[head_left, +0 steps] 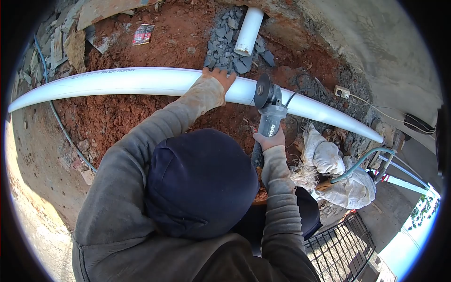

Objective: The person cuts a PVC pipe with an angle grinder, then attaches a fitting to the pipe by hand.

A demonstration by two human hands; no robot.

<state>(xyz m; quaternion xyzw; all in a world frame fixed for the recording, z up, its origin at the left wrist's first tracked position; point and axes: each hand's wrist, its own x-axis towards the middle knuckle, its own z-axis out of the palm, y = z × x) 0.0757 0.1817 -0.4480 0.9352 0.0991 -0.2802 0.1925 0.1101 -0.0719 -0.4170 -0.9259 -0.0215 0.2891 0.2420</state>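
Note:
A long white plastic pipe stretches across the view. My left hand lies over its top with the fingers bent round the far side, holding it. In my right hand is a grey angle grinder, gripped around its body, its head pointing away from me. The grinder's dark round disc stands edge-up and overlaps the pipe in this view, to the right of my left hand. A cord near the grinder head loops off to the right. Dusty grey-brown sleeves cover both arms, and a rounded navy cloth shape sits between them.
Beyond the long pipe, a short white pipe end juts out over grey gravel. A socket block with cables lies right, near white sacks and a metal grate. A blue hose runs left over red soil.

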